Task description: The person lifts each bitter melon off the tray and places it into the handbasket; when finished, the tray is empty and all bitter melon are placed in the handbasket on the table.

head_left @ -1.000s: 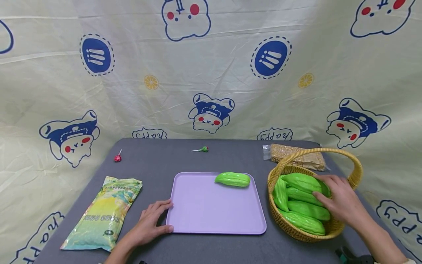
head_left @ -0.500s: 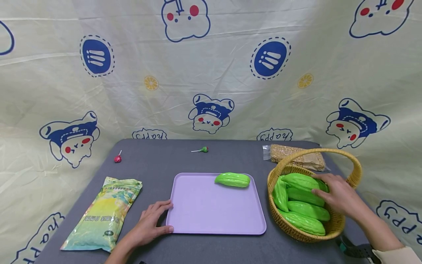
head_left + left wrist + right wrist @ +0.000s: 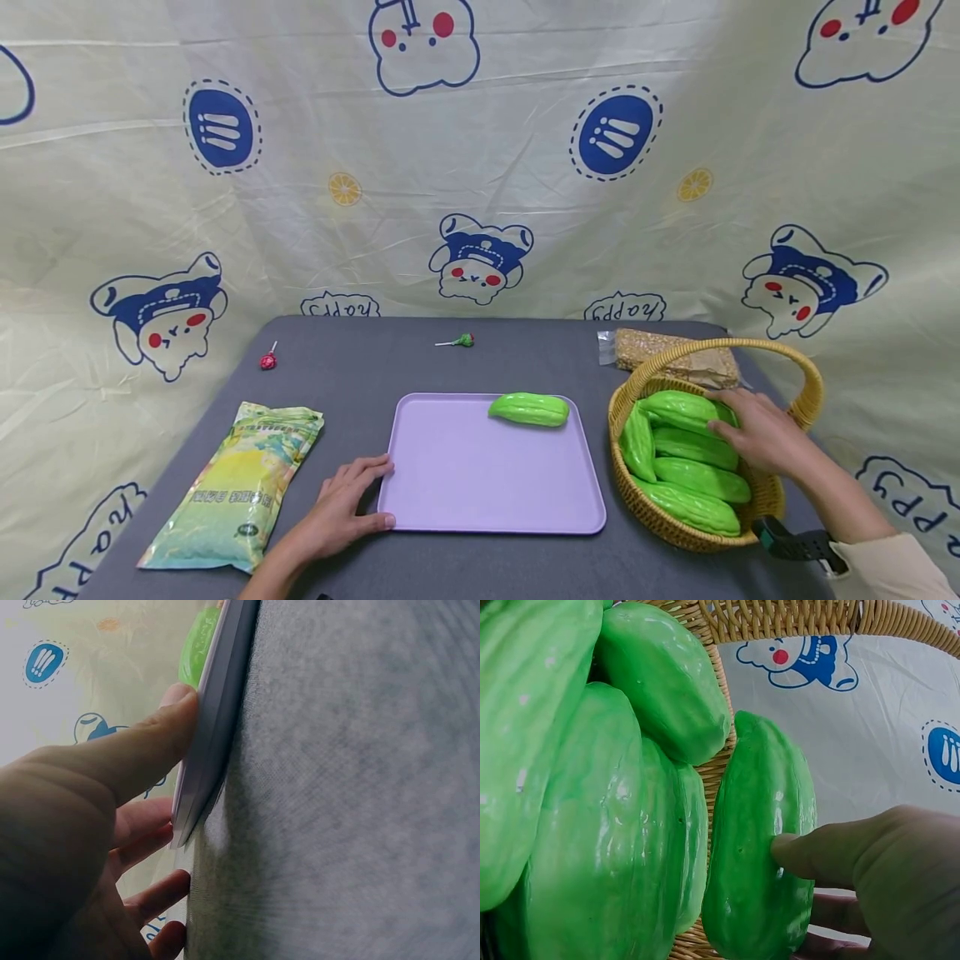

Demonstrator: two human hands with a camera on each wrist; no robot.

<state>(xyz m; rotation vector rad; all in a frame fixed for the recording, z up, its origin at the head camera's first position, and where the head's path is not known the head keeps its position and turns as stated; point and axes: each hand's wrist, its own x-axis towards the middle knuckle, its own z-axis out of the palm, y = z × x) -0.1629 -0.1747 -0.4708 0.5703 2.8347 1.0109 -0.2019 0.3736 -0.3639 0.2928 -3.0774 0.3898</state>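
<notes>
My right hand [image 3: 765,433] reaches into the woven basket [image 3: 637,508] and pinches the rearmost green gourd [image 3: 757,847]. In the right wrist view the thumb presses its near face, with the other fingers partly hidden behind it. Several more green gourds [image 3: 690,507] lie packed in the basket. My left hand [image 3: 341,508] touches the left edge of a lilac tray [image 3: 480,475], thumb and fingers spread apart along that edge. One green gourd [image 3: 529,409] lies at the tray's back right corner.
A yellow-green plastic bag [image 3: 236,492] lies to the left. Behind the basket is a clear pack of grains [image 3: 667,354]. Red [image 3: 267,361] and green [image 3: 467,339] lollipops lie toward the table's back. The basket's tall handle [image 3: 806,375] arches beside my right hand.
My right hand has closed in on the rearmost gourd, which has lifted slightly, and the right forearm has shifted left a little. The left hand and the tray stay put.
</notes>
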